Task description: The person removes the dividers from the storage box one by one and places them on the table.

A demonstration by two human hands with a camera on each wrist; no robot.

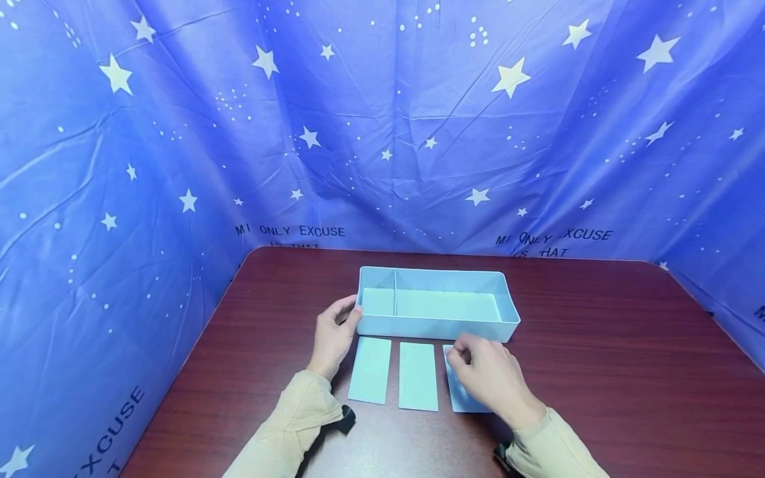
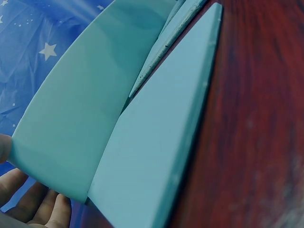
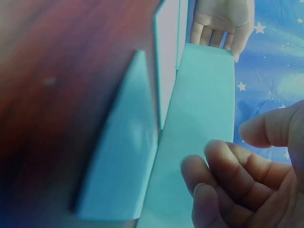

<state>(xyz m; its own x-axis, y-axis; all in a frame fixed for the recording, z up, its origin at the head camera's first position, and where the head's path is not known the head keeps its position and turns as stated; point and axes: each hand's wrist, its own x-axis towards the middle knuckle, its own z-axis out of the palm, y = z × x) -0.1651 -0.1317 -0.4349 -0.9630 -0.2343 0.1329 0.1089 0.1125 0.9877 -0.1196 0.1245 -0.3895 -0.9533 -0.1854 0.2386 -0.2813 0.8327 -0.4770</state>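
A light blue storage box (image 1: 430, 326) stands on the table, with one thin divider (image 1: 395, 292) upright near its left end. My left hand (image 1: 331, 335) holds the box's left end, thumb at the rim and fingers against the outside. In front of the box lie three flat light blue panels: a left panel (image 1: 370, 370), a middle panel (image 1: 418, 377) and a right panel (image 1: 459, 400). Over the right panel, and partly hiding it, hovers my right hand (image 1: 493, 372). In the right wrist view its fingers (image 3: 228, 166) are loosely curled, the thumb apart, with nothing between them.
The dark red wooden table (image 1: 609, 345) extends to both sides of the box. A blue curtain (image 1: 394, 119) with white stars hangs behind the table and along its sides. Black straps (image 1: 345, 419) show at the cuffs of both beige sleeves (image 1: 287, 418).
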